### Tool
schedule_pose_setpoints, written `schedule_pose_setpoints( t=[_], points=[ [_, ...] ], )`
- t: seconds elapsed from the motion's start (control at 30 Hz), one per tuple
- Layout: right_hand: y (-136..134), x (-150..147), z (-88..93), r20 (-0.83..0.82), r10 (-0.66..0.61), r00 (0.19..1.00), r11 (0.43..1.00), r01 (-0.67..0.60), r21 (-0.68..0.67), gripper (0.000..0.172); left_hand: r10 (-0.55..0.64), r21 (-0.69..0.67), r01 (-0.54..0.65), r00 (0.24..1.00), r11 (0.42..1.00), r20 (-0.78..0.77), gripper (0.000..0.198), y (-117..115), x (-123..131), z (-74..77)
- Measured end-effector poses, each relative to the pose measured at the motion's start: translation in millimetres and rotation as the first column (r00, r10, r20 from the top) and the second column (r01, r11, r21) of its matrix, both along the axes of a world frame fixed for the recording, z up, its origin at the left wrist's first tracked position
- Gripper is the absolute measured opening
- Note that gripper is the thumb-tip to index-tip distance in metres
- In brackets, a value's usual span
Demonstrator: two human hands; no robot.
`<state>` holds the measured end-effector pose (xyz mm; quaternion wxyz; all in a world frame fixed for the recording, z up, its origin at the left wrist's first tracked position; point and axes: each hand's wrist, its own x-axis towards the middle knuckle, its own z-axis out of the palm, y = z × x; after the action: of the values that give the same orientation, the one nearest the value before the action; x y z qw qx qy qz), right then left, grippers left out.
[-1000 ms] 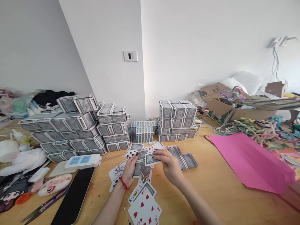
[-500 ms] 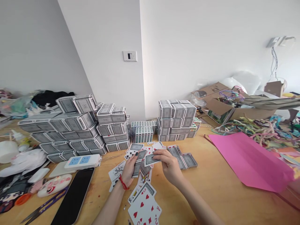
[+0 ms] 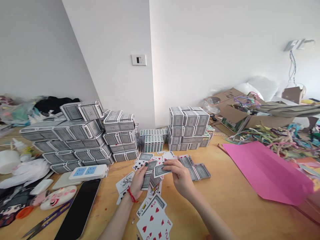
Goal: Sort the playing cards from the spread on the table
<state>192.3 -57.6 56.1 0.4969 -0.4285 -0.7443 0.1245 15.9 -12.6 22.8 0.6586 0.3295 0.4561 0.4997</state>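
Note:
My left hand [image 3: 138, 181], with a red string at the wrist, is closed around a small stack of playing cards [image 3: 148, 173] held on edge, backs showing. My right hand [image 3: 180, 176] pinches a single card [image 3: 160, 169], back up, right beside that stack. Loose cards lie on the wooden table [image 3: 230, 200] under and around both hands: face-up red cards [image 3: 153, 220] near my forearms and face-down cards [image 3: 197, 170] to the right.
Stacks of boxed card decks stand at the back left [image 3: 80, 135] and centre [image 3: 188, 128]. A phone [image 3: 80, 208], power strip [image 3: 87, 171], scissors [image 3: 45, 221] and clutter lie left. A pink paper sheet [image 3: 267, 171], pipe cleaners and cardboard boxes [image 3: 240, 115] sit right.

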Motion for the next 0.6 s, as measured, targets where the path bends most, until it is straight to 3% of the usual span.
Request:
schedule_pose_setpoints(
  t=[0.2, 0.6],
  points=[
    [0.7, 0.6, -0.9, 0.036, -0.022, 0.999, 0.999, 0.021, 0.041, 0.043, -0.085, 0.042, 0.086, 0.996, 0.995, -0.010, 0.027, -1.6, -0.5, 1.4],
    [0.8, 0.2, -5.5, 0.261, -0.147, 0.954, 0.984, 0.114, 0.138, 0.049, -0.101, 0.055, 0.104, 0.993, 0.993, -0.068, 0.028, -2.5, 1.1, 4.9]
  ],
)
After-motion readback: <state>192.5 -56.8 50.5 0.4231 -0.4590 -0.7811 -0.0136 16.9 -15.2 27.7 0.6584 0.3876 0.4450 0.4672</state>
